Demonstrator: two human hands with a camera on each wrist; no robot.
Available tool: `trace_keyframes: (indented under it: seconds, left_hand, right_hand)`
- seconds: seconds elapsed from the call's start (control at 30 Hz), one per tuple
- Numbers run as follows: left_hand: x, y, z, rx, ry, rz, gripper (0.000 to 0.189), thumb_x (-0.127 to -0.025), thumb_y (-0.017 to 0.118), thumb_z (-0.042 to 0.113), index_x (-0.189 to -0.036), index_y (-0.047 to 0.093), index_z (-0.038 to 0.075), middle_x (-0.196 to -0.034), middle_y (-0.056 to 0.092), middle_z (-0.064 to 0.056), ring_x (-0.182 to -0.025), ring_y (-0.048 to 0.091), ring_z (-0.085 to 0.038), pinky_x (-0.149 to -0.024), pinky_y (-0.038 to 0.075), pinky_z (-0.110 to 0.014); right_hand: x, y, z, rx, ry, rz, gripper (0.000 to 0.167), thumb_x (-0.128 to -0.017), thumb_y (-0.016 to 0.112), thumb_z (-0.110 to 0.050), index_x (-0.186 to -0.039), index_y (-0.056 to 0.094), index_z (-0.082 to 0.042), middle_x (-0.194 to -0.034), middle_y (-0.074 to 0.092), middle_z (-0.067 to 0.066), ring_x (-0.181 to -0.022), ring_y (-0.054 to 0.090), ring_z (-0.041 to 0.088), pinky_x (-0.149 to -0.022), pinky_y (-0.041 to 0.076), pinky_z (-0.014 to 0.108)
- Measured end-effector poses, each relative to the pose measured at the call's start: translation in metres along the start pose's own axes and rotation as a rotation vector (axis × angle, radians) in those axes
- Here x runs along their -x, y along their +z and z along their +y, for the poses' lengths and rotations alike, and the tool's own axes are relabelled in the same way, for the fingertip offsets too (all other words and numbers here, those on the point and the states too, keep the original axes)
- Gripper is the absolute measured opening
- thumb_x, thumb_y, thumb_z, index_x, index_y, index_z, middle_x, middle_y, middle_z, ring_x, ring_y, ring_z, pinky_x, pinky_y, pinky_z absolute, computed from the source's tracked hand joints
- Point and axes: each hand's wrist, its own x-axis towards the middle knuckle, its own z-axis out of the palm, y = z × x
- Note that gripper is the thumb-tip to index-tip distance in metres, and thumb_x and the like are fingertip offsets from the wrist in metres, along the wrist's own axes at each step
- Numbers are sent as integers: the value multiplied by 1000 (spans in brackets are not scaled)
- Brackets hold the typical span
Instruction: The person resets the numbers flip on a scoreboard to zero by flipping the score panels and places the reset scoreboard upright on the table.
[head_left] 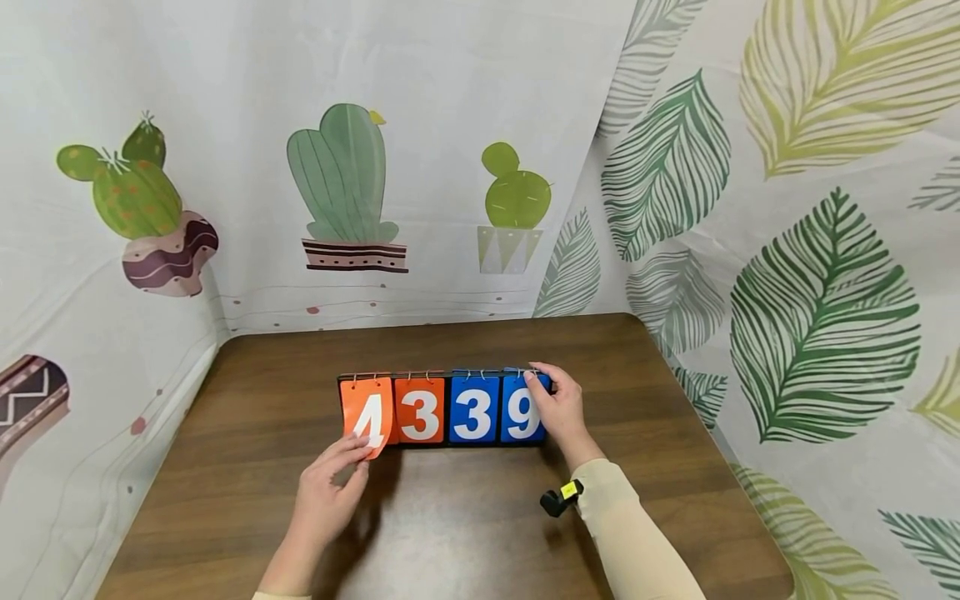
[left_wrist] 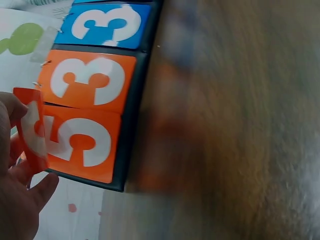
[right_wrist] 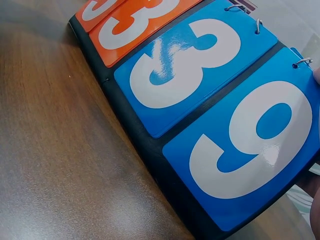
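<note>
At lower centre, the left hand (head_left: pixel 328 490) pinches a bent orange card (head_left: pixel 364 400) of the orange-and-blue numbered scoreboard (head_left: pixel 448 408) the right hand (head_left: pixel 562 410) grips.

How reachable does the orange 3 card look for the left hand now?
Likely yes: the orange 3 card hangs near the left hand, its number uncovered, though that hand pinches the leftmost card and may need to release it first.

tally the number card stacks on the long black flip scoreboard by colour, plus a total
Orange: 2, far-left glossy orange rectangular card stack and glossy orange rectangular card stack showing 3
Blue: 2, glossy blue rectangular card stack showing 3 and glossy blue rectangular card stack showing 9
Total: 4
</note>
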Motion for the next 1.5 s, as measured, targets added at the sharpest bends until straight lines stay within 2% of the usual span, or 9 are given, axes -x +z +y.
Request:
trace_keyframes:
  seconds: [0.1,0.3,0.43,0.73,0.83,1.0,1.27,1.43,1.5]
  left_hand:
    - [0,1,-5,-60,25,-19,27,-77,78,-7,-100,81,8,-108,77,-8,-107,65,-29,-100,37,-4]
    - [-11,1,-19,-243,102,-143,22,-78,83,5,-97,80,13,-104,74,0,-101,64,-24,-89,50,-38]
    - [-21,3,-28,-311,147,-226,18,-77,82,9,-93,79,16,-102,71,0,-97,63,-25,-84,53,-49]
    - [-36,15,-42,-413,139,-382,23,-76,82,12,-96,73,19,-98,66,4,-90,59,-21,-79,54,-44]
    - [-40,20,-45,-470,124,-429,21,-76,83,15,-91,69,19,-88,63,5,-83,57,-18,-73,52,-40]
    - [-45,29,-51,-526,52,-508,25,-80,83,18,-77,59,22,-69,52,8,-66,47,-13,-60,41,-30]
    - [-49,38,-53,-586,-2,-495,27,-83,83,25,-72,59,23,-63,53,7,-58,48,-12,-52,39,-30]
    - [-48,38,-49,-560,-70,-538,21,-84,83,32,-78,64,23,-68,57,8,-59,48,-11,-52,40,-31]
    - [-47,35,-47,-513,-107,-567,16,-87,80,33,-83,68,24,-73,62,8,-63,54,-11,-56,45,-34]
  right_hand:
    - [0,0,0,3,6,0,33,-99,69,-35,-125,73,-15,-128,72,7,-117,67,31,-102,54,56]
    - [-1,0,-2,0,11,-6,33,-99,69,-35,-125,72,-16,-129,71,7,-117,67,31,-102,54,56]
    - [-1,0,-3,-1,16,-5,31,-99,69,-35,-125,73,-18,-128,71,7,-117,67,31,-101,54,56]
    - [-1,0,-3,13,26,-14,32,-100,68,-37,-126,72,-19,-130,71,6,-119,66,31,-102,54,56]
    - [-2,0,-3,16,27,-14,31,-100,68,-37,-126,72,-21,-130,71,5,-120,66,30,-102,54,56]
    - [-3,0,-3,20,22,-16,29,-100,68,-38,-125,72,-24,-130,71,5,-119,66,30,-102,54,55]
    - [-1,1,0,29,11,-15,32,-100,67,-38,-126,72,-21,-130,71,5,-119,66,29,-101,54,55]
    - [1,1,1,28,25,-16,33,-100,67,-39,-127,72,-20,-131,70,5,-120,65,30,-101,54,56]
    - [1,1,1,28,27,-15,33,-100,67,-39,-127,72,-21,-130,70,5,-119,65,30,-101,54,56]
